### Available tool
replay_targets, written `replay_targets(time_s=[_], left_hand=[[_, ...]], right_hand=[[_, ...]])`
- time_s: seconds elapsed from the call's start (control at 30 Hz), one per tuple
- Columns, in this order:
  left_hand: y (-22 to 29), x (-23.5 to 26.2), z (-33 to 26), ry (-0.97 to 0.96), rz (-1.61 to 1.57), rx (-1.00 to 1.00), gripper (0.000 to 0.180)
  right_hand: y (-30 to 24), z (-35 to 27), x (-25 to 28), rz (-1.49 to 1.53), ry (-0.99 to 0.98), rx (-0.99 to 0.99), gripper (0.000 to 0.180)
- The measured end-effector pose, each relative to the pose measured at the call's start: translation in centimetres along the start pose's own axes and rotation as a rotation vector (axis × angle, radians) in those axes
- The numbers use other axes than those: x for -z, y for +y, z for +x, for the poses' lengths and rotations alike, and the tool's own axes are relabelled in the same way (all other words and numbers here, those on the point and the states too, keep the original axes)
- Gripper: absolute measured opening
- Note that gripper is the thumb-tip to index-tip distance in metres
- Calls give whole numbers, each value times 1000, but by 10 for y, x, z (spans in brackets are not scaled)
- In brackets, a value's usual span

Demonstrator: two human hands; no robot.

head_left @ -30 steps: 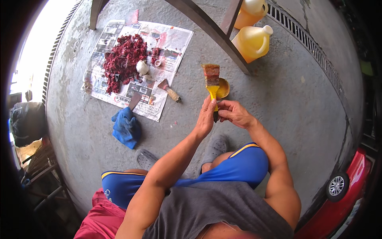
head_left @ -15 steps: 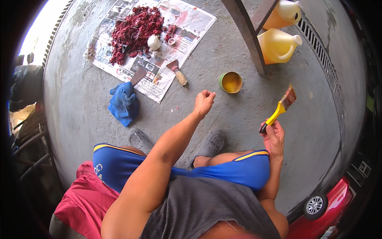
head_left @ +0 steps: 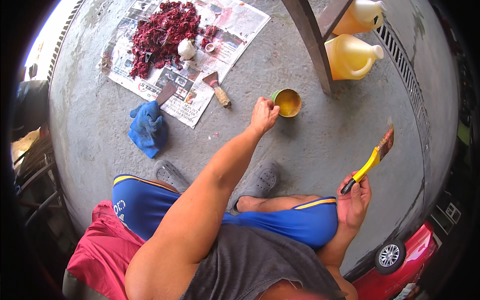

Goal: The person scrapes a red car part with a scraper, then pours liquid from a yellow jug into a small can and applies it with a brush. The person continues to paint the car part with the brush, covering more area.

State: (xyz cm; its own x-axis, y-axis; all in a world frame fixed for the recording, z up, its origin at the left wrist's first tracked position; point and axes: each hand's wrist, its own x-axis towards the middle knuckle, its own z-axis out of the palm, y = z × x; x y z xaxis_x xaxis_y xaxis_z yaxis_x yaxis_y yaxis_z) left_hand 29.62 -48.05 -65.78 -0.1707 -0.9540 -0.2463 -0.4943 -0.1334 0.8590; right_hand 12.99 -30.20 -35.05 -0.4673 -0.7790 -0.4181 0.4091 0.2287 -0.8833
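At the left of the concrete floor (head_left: pixel 225 142) we see a crumpled blue cloth (head_left: pixel 148 129), with a flat, dark-reddish blade (head_left: pixel 166 92) sticking out from it onto a printed newspaper sheet (head_left: pixel 250 22). On that sheet we find a heap of dark red, shredded scraps (head_left: pixel 162 40), and at its right side a rounded white lump (head_left: pixel 186 49). Next to the right comes a scraper with a pale, worn grip and a stained blade (head_left: pixel 218 91), lying across the sheet's edge with its grip on the concrete.

Further right, our left hand (head_left: pixel 265 115) reaches forward, its fingers curled narrow at the left rim of a small round green can with yellow-brown contents (head_left: pixel 276 94). We cannot tell whether the fingers pinch the rim or only come up beside it. The can stands just to the right of this hand, which is clearly the nearer one to it.

Beyond the can are translucent plastic jugs of yellow liquid (head_left: pixel 350 57), behind a dark leg (head_left: pixel 311 47). At the right, our right hand (head_left: pixel 354 200) holds a flat yellow-handled paintbrush with reddish-brown bristles (head_left: pixel 369 162) by its black end. The brush is well apart from the can, to its right and nearer our body; its long axis slants up and rightward, the bristles pointing away from both hands.
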Motion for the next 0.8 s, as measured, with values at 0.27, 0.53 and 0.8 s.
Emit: replay_targets(time_s=[0.27, 0.53, 0.8], left_hand=[[23, 11, -15, -79, -210, 368, 30], [24, 25, -13, 12, -373, 510, 35], [36, 108, -33, 97, -390, 367, 39]], right_hand=[[7, 13, -1, 17, -17, -44, 31], [13, 18, -32, -69, -79, -52, 35], [19, 27, -69, -181, -174, -98, 31]])
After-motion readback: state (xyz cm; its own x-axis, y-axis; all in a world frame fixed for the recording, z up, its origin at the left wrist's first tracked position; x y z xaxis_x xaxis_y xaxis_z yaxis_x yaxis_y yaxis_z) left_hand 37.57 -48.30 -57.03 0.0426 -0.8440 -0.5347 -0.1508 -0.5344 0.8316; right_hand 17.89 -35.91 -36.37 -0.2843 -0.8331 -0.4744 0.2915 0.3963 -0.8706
